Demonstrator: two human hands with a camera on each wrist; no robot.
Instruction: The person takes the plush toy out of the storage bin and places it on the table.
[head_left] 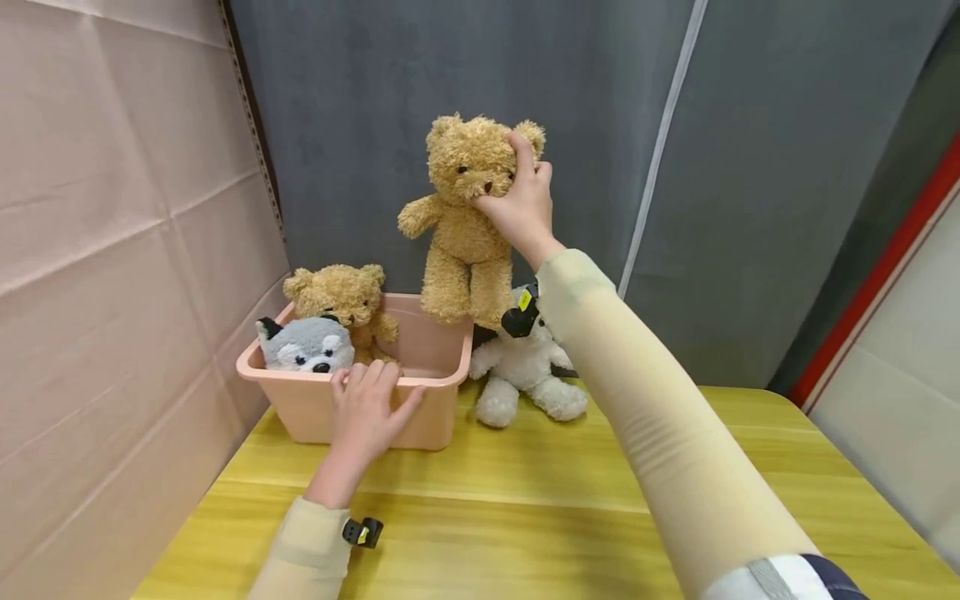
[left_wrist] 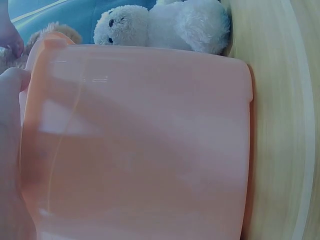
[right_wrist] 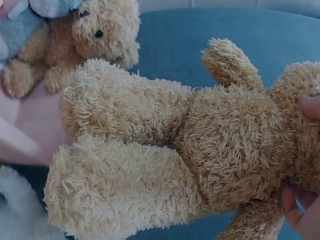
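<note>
My right hand (head_left: 525,200) grips a tan teddy bear (head_left: 468,225) by the side of its head. The bear hangs upright above the right end of a pink plastic bin (head_left: 427,417); its belly and legs fill much of the right wrist view. At the bin's front rim, my left hand (head_left: 367,412) holds on with its fingers over the edge and the thumb spread to the right. Inside the bin sit a second tan teddy bear (head_left: 341,296) and a grey-and-white husky plush (head_left: 307,346), whose lower body the front wall hides.
A white plush toy (head_left: 525,367) sits on the wooden table (head_left: 487,517) against the bin's right side, its head partly behind my right sleeve. A grey curtain (head_left: 360,125) hangs behind, and a pale pink cloth wall (head_left: 112,250) stands close at the left.
</note>
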